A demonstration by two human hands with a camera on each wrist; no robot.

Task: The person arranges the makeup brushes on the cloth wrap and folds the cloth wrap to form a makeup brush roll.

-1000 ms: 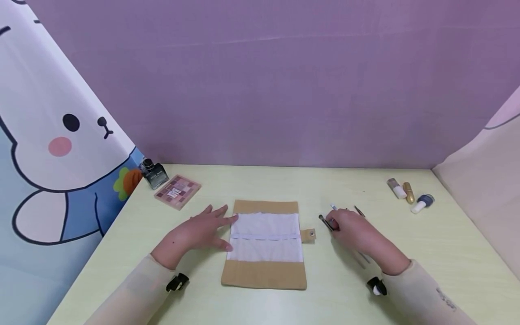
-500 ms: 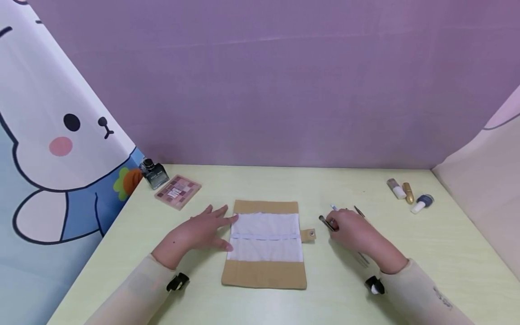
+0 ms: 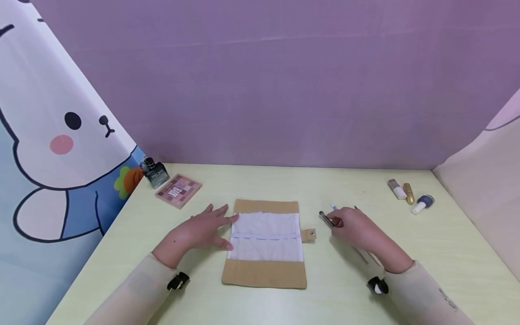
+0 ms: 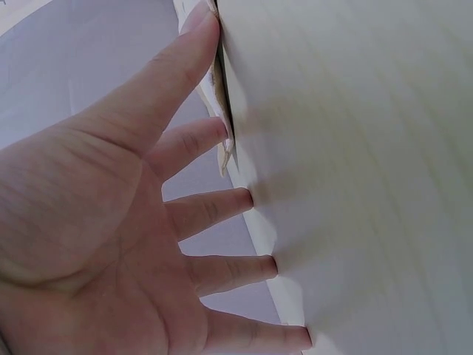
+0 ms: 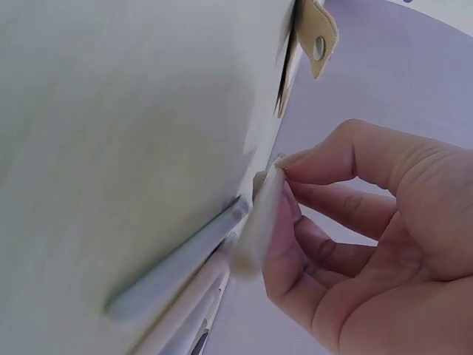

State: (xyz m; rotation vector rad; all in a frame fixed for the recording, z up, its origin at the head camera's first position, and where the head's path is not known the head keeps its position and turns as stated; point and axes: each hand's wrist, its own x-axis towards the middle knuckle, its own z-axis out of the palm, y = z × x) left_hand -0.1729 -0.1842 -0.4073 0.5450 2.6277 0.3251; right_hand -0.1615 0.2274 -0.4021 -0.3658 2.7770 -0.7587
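Observation:
In the head view an unfolded tan cloth roll (image 3: 264, 274) with a white lining lies flat on the table. My left hand (image 3: 195, 232) spreads its fingers at the roll's left edge, thumb and index fingertips on it; the left wrist view shows the other fingertips down on the table. Right of the roll's snap strap (image 3: 308, 235), my right hand (image 3: 357, 230) pinches a slim makeup brush (image 5: 255, 237) between thumb and fingers, its pale handle slanting off the table. Several more brush handles (image 5: 181, 259) lie beside it, partly hidden under the hand in the head view.
At the back left stand a dark glass bottle (image 3: 155, 173) and a pink eyeshadow palette (image 3: 178, 191). Toward the back right lie a small grey-and-white bottle (image 3: 396, 188), a gold tube (image 3: 408, 193) and a navy-capped bottle (image 3: 423, 204). A purple cloth (image 3: 276, 90) hangs behind the table.
My right hand has shifted slightly, covering more of a dark brush tip behind it, and the handles under the wrist stand further apart. The left hand and the roll stay in place.

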